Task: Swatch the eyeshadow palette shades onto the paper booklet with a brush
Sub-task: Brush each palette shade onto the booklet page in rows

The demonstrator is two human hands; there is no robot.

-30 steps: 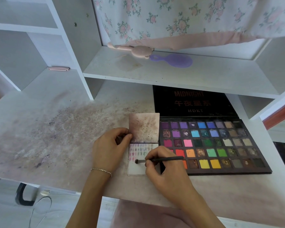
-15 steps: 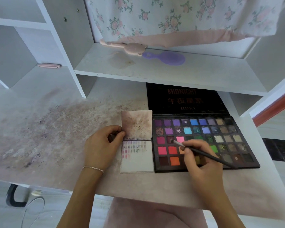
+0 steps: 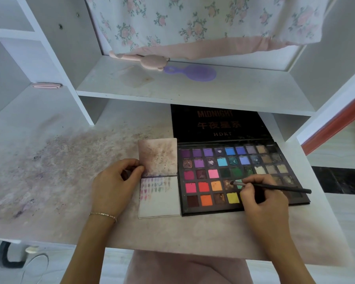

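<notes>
The right hand pinches the brush like a pen, its bristles down on a brownish shimmer pan in the fourth row of the eyeshadow palette, right beside a mint green pan. I'd say the nearest risk is the tip straying into that green and muddying the shade; an overloaded brush could also shed powder on the way left to the paper booklet, and the bench is already dusted purple-pink with fallout.

The left hand grips the booklet's left edge at the fold, thumb on the page. If that hold slackens, the stained upper leaf might flop down onto the fresh marks and smear them.

The palette lies open just right of the booklet, touching it, lid propped back under the shelf. Its pans run from purples and blues at the far row to reds, oranges and yellow nearer; several look cracked or dug out. The lower page carries two short rows of swatches at its top, pinks to greens, the rest bare.
</notes>
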